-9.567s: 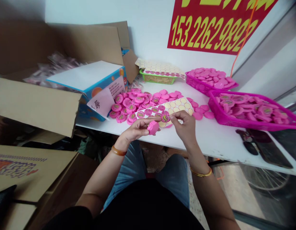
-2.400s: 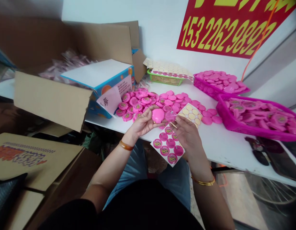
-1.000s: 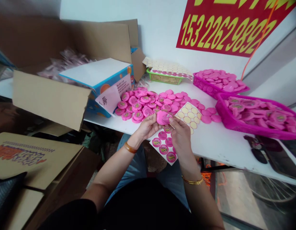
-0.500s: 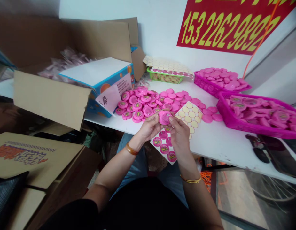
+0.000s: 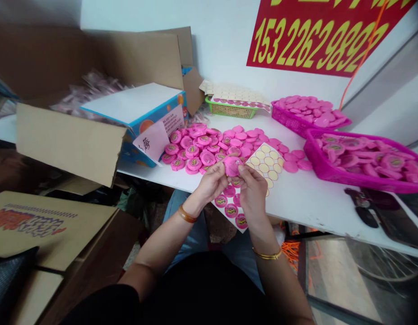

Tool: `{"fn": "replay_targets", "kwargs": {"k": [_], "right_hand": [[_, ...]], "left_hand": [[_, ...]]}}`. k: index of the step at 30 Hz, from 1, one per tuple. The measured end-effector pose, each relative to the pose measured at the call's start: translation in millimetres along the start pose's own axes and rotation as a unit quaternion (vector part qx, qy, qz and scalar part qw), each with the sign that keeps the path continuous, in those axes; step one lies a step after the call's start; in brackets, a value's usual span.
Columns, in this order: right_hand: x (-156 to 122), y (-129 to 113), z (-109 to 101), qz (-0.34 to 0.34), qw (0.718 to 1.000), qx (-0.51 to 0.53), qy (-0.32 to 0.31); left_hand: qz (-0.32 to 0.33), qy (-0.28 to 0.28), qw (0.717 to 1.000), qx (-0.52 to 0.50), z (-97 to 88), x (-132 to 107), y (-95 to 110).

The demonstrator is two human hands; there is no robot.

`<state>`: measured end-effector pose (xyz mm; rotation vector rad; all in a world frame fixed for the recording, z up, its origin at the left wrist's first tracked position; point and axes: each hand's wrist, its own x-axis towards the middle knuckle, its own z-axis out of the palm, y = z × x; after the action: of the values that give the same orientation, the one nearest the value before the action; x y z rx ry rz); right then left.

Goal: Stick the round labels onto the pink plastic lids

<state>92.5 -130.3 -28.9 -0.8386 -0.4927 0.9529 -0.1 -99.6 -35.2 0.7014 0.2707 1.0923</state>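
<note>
A round pink plastic case (image 5: 232, 166) is held up between my two hands over the table's front edge. My left hand (image 5: 214, 180) grips its left side, fingers closed. On the opposite side, my right hand (image 5: 252, 183) pinches the rim with thumb and fingers. Beneath my hands lies a sheet of round pink stickers (image 5: 231, 210), hanging partly over the edge. A sheet with cream-coloured circles (image 5: 265, 162) lies behind my right hand. Just beyond is a heap of pink cases (image 5: 207, 149); those at left carry printed labels, many at right look plain.
Two magenta baskets (image 5: 358, 177) full of pink cases stand at the right, one behind the other. A green basket (image 5: 231, 109) holds sticker sheets at the back. A blue box (image 5: 155, 117) and open carton (image 5: 70, 142) stand left. A phone (image 5: 395, 221) lies front right.
The view has shifted slightly. Both hands keep hold of the pink case in nearly the same place, with only slight finger movement.
</note>
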Motion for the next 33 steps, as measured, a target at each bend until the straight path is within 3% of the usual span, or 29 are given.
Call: {"fn": "replay_targets", "kwargs": {"k": [8,17,23,27,33], "right_hand": [[0.3,3.6,-0.4,-0.045,0.998,-0.035,0.01],[0.3,6.8,-0.3,-0.102,0.988,-0.109,0.031],[-2.5,9.9,-3.6,-0.175,0.957,-0.229,0.023],[-2.2,12.4,-6.7,-0.223,0.933,-0.282,0.012],[14.1,16.4,-19.0,-0.158,0.962,-0.221,0.043]], "left_hand": [[-0.001,0.015,1.0,0.004,-2.6,0.1,-2.6],[0.009,-0.021,1.0,0.004,-6.0,1.5,-3.9],[-0.007,0.032,0.999,0.001,-6.8,1.7,-8.8],[-0.012,0.038,0.999,-0.035,-8.0,-0.1,-11.3],[-0.061,0.023,0.998,-0.018,-10.6,-4.1,-16.3]]}}
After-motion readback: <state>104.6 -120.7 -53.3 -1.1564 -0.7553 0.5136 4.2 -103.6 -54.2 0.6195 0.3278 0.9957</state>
